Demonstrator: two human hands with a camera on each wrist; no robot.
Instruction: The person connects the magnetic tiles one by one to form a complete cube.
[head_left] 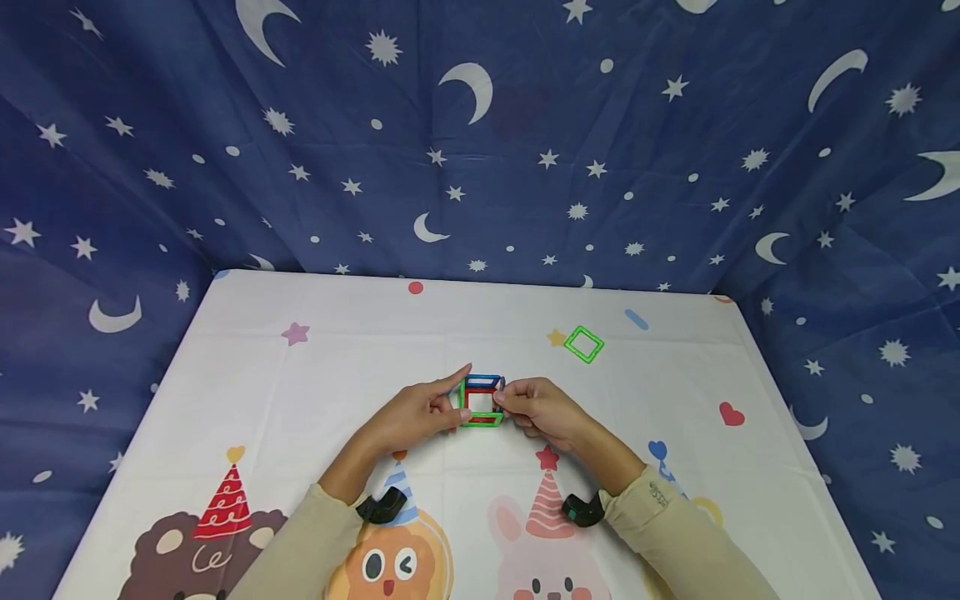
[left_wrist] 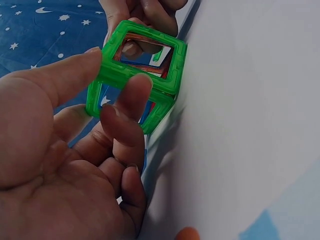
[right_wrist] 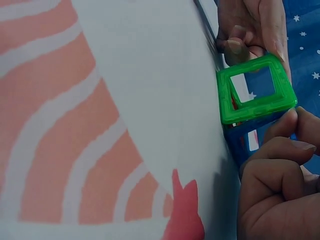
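A small box of square, open-framed magnetic tiles stands on the table, held between both hands. Its front is a green tile [left_wrist: 111, 64], with a second green tile on the left side. Blue tiles form the back and the right side [right_wrist: 236, 140], and red [head_left: 481, 391] shows low inside. My left hand [head_left: 408, 414] grips the left side, thumb at a front corner and fingers along the tile. From the other side my right hand [head_left: 546, 410] pinches the blue right-hand tile between thumb and index finger. The fingers partly cover both sides.
A loose green square tile [head_left: 576, 352] lies flat on the table, beyond the box to the right. The white tablecloth [head_left: 375, 333] carries printed animals, stars and party hats. A blue curtain [head_left: 525, 108] with moons and stars closes off the back and sides.
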